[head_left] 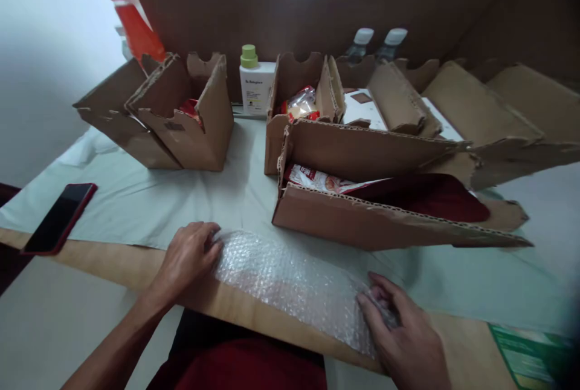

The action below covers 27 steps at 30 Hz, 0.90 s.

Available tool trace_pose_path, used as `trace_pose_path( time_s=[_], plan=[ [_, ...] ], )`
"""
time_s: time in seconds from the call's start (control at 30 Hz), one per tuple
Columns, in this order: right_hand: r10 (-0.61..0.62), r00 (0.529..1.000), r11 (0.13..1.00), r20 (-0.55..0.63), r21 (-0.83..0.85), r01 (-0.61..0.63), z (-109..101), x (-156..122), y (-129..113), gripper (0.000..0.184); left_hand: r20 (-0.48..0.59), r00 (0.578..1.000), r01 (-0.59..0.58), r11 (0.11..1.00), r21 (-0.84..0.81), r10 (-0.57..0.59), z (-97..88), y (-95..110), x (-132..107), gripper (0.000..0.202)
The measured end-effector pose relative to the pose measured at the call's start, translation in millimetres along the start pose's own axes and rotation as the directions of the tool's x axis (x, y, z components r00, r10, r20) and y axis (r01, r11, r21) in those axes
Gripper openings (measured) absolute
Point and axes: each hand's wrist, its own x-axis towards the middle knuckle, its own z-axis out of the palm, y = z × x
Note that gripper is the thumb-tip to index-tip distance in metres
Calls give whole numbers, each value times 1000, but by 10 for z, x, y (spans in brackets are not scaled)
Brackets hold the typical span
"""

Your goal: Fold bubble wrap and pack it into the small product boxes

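Observation:
A strip of clear bubble wrap lies stretched along the front edge of the table, between both my hands. My left hand grips its left end, thumb and fingers closed on the plastic. At the other end, my right hand pinches the bubble wrap, which bunches up between thumb and fingers. Just behind the wrap stands a long, low cardboard box with a red and white packet and something dark red inside.
Further back are several open cardboard boxes, a white bottle with a green cap, two clear bottles and an orange bottle. A phone rests at the left edge. Green printed paper lies front right.

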Motion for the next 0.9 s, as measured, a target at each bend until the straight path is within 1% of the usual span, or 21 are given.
trace_pose_path(
  time_s=[0.07, 0.13, 0.17, 0.23, 0.27, 0.3, 0.37, 0.43, 0.47, 0.53, 0.57, 0.6, 0.63, 0.67, 0.73, 0.77, 0.83, 0.87, 0.9],
  plan=[
    [35, 998, 998, 50, 50, -37, -25, -14, 14, 39, 21, 999, -26, 999, -21, 26, -22, 7, -19, 16],
    [79, 990, 988, 116, 123, -93, -77, -50, 33, 36, -17, 998, -65, 994, -92, 64, -75, -36, -57, 14],
    [102, 981, 977, 167, 167, -130, -109, -79, 34, 35, -44, 996, -85, 986, -140, 80, -125, -76, -70, 13],
    [134, 944, 941, 303, 259, -217, -160, -155, -19, 37, -87, 992, -110, 971, -212, 94, -281, -171, -50, 12],
    [128, 918, 916, 375, 310, -254, -171, -197, -85, 40, -109, 990, -116, 970, -212, 94, -382, -211, -3, 13],
    [110, 893, 884, 437, 368, -289, -166, -236, -180, 44, -143, 985, -120, 977, -178, 95, -489, -235, 73, 13],
    [58, 855, 795, 515, 494, -351, -105, -296, -450, 50, -228, 966, -134, 990, -40, 121, -685, -208, 316, 15],
    [-1, 839, 696, 545, 603, -391, 7, -312, -771, 54, -293, 937, -167, 981, 94, 188, -799, -72, 638, 21],
    [-21, 833, 658, 554, 635, -405, 71, -301, -921, 56, -296, 928, -195, 973, 126, 225, -812, 22, 803, 26],
    [-38, 826, 621, 563, 661, -422, 187, -257, -1157, 55, -313, 906, -261, 958, 118, 286, -750, 199, 1067, 49],
    [-38, 824, 615, 565, 663, -427, 230, -231, -1231, 53, -341, 888, -295, 951, 94, 309, -684, 258, 1136, 60],
    [-35, 822, 612, 568, 662, -432, 262, -207, -1277, 48, -367, 869, -337, 940, 53, 332, -604, 286, 1148, 69],
    [-33, 819, 609, 572, 662, -438, 281, -189, -1296, 44, -391, 849, -383, 924, 5, 355, -519, 279, 1094, 72],
    [-31, 812, 603, 583, 659, -450, 288, -180, -1295, 41, -401, 834, -433, 900, -50, 380, -437, 241, 976, 69],
    [-34, 775, 580, 631, 644, -499, 277, -189, -1262, 38, -365, 824, -520, 836, -178, 434, -307, 101, 575, 60],
    [-34, 749, 548, 662, 639, -540, 262, -203, -1244, 38, -306, 834, -537, 804, -255, 460, -265, 22, 320, 60],
    [-41, 695, 433, 718, 639, -636, 229, -226, -1231, 40, -176, 858, -510, 765, -393, 482, -223, -99, -205, 67],
    [-53, 669, 359, 741, 639, -680, 214, -225, -1242, 41, -132, 871, -479, 759, -440, 473, -216, -125, -441, 71],
    [-67, 654, 280, 753, 644, -712, 203, -208, -1265, 41, -114, 879, -458, 753, -472, 464, -211, -121, -638, 75]
  ],
)
